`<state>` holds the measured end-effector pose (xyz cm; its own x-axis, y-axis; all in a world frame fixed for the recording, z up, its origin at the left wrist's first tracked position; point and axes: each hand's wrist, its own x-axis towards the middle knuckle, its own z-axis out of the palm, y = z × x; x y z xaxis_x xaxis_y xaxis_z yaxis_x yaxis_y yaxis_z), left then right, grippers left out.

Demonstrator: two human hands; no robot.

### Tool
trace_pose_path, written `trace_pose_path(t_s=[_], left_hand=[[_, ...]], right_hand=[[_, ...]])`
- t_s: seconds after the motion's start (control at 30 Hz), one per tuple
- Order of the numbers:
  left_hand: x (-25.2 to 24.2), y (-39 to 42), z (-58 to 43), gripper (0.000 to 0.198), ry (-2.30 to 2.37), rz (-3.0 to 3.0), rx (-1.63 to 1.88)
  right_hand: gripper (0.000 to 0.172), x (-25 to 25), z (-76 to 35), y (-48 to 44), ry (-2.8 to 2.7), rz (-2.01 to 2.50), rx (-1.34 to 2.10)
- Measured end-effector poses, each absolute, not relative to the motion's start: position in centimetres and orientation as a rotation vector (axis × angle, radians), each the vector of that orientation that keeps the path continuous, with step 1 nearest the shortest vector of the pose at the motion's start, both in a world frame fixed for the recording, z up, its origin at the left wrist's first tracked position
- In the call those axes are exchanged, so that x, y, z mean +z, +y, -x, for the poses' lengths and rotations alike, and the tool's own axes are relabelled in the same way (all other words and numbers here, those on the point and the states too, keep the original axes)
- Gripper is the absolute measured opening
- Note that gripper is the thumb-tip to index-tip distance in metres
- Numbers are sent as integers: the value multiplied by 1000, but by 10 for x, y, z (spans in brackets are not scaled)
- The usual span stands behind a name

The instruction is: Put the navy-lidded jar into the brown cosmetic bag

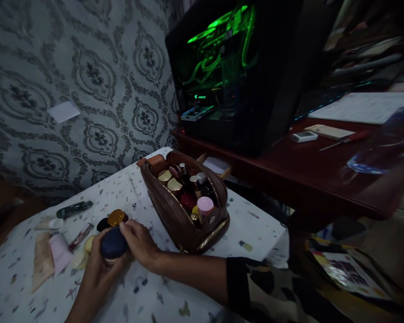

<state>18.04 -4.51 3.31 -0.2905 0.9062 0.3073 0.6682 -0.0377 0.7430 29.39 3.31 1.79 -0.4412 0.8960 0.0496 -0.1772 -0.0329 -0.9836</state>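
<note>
A small round jar with a dark blue lid [113, 242] is gripped between both hands, above the table. My left hand [100, 268] wraps round it from the left and below. My right hand [140, 242] closes on its right side, with the thumb at the lid's edge. Just behind the hands stands a jar with an amber lid [116, 217]. Right of them, a brown zipped cosmetic bag [161, 214] lies open, packed with gold-capped bottles and a pink-capped jar [205, 205]. Left of them lie a lilac tube [59, 253], a beige tube [43, 256] and a slim reddish tube [81, 237].
A white patterned cloth [175, 291] covers the table. A dark green tube [74, 209] lies at its far left. Behind the bag, a red-brown desk [289, 166] carries a computer case [218, 85] with green lights, a screwdriver [343, 140] and a clear bottle [384, 143].
</note>
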Motion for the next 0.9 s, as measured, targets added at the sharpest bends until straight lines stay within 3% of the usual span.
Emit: trace_pose_path(t_s=[0.17, 0.27, 0.37, 0.47, 0.7, 0.9], left_hand=[[34, -30, -177, 70, 1981, -1695, 1289], [43, -20, -180, 73, 1945, -1642, 1352], [62, -9, -189, 72, 1881, -1572, 1364], [90, 8, -200, 69, 1833, -1572, 1381], [156, 65, -238, 61, 1669, -1810, 1484], [186, 122, -273, 59, 1627, -2058, 1210]], right_hand=[[36, 19, -289, 37, -1271, 801, 1704], [39, 26, -289, 38, -1032, 709, 1996], [60, 34, -291, 40, -744, 536, 2381], [82, 41, -296, 42, -623, 346, 2530], [77, 45, -303, 44, -550, 384, 2537], [72, 48, -304, 43, -637, 465, 2559]])
